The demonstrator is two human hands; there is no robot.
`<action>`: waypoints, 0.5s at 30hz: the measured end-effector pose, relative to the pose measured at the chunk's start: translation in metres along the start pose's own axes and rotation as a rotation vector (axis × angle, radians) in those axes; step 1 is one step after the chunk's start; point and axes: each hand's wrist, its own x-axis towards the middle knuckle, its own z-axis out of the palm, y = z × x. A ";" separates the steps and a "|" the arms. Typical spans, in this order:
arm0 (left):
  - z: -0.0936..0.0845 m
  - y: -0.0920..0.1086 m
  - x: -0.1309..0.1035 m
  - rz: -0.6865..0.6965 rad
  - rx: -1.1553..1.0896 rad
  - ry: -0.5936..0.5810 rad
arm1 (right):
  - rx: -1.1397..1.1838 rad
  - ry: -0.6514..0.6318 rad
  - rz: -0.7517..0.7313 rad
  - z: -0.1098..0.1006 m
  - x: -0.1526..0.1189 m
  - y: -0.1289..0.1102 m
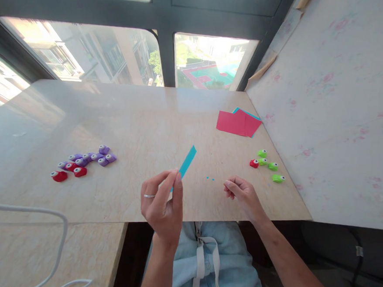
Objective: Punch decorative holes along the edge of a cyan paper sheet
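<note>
A narrow blue paper strip is pinched between the thumb and fingers of my left hand, which wears a ring. The strip slants up and to the right, and its lower end passes behind the fingers. My right hand is closed near the front edge of the table, thumb against curled fingers; whatever it may hold is hidden. Between the two hands lie two tiny blue bits on the tabletop.
Purple clay pieces with eyes and red ones sit left on the table. Green clay pieces and a red one lie right. Red paper sheets rest by the wall. A white cable loops at lower left.
</note>
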 end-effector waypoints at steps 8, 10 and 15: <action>0.037 0.002 -0.046 0.087 0.200 -0.491 | -0.003 0.161 0.112 -0.039 0.010 0.019; 0.045 -0.001 -0.058 0.051 0.234 -0.524 | -0.019 0.180 0.110 -0.044 0.010 0.018; 0.052 -0.008 -0.077 0.026 0.253 -0.617 | 0.032 0.210 0.071 -0.049 0.011 0.021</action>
